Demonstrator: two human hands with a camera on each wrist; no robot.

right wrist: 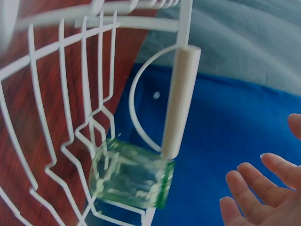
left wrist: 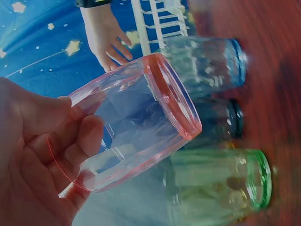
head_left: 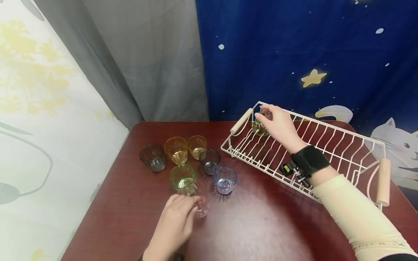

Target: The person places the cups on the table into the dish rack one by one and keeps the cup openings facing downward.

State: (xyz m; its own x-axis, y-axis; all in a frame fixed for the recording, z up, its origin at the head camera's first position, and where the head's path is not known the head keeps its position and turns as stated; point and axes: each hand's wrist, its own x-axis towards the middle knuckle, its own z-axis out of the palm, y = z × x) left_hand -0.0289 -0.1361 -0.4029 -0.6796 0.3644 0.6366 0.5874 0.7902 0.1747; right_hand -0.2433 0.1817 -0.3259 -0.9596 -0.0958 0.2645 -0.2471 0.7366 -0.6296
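My left hand (head_left: pixel 176 221) pinches a clear pink glass (left wrist: pixel 136 122) by its rim, thumb inside or over the edge and fingers curled at the wall. The glass is tilted, its thick base pointing away from the palm. Close by stand a green glass (head_left: pixel 182 175) and a blue glass (head_left: pixel 225 183). Over the left end of a white wire dish rack (head_left: pixel 307 117) is my right hand (head_left: pixel 281 125), fingers spread. Beside it in the rack sits a second green glass (right wrist: pixel 131 174); the right wrist view shows a gap between fingertips and glass.
Behind the near glasses stand a small dark glass (head_left: pixel 210 163), two yellow glasses (head_left: pixel 176 148) and a dark grey glass (head_left: pixel 152 157). The rack has wooden handles (head_left: pixel 241 120) at both ends. Curtains (head_left: pixel 169 72) hang behind the reddish-brown table (head_left: pixel 124 217).
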